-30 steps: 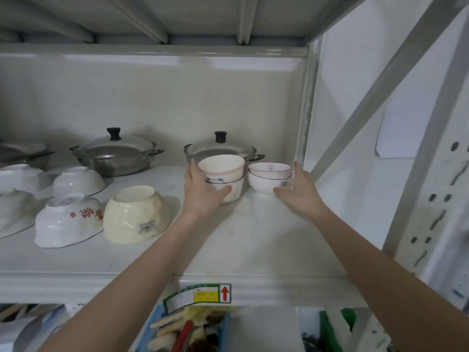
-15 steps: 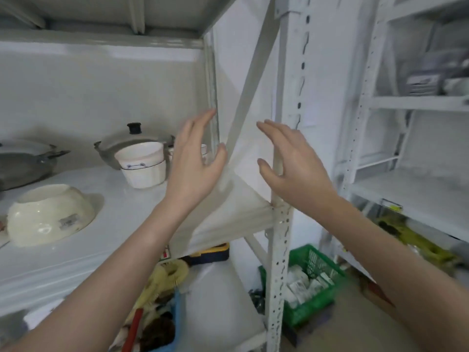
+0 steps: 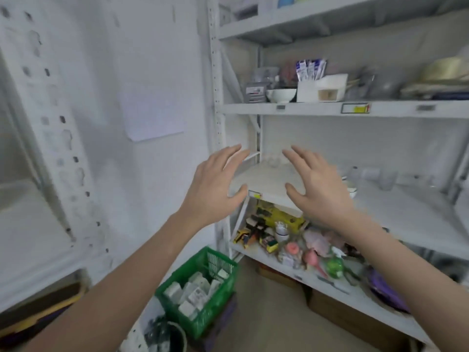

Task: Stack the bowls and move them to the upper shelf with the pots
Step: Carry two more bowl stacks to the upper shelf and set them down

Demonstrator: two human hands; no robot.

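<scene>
1. White middle shelf (image 3: 266, 179) dead ahead, at 12 o'clock from both hands.
2. Left hand (image 3: 215, 189) empty, fingers spread wide apart, holding nothing.
3. Right hand (image 3: 319, 191) just the same: fingers apart, nothing in it.
4. Bowls to stack (image 3: 352, 191): only a bit of white rim peeking out at 3 o'clock of the right hand, on that same shelf. Mostly hidden behind the hand, so no telling how many.
5. One more white bowl (image 3: 281, 94) on the shelf above, up at 12 o'clock.
6. Likely step now: reaching for the bowls. Best to move both hands toward 3 o'clock and put one on each side.
7. Hold low around the round sides, not by the thin rim. Smooth bowls, probably slippery.
8. Set one bowl inside the other softly, straight down, so nothing chips.
9. Mind the clear glasses (image 3: 385, 180) at 2 o'clock; keep arms away from them.
10. No pots in sight here, so find the pot shelf before lifting.
</scene>
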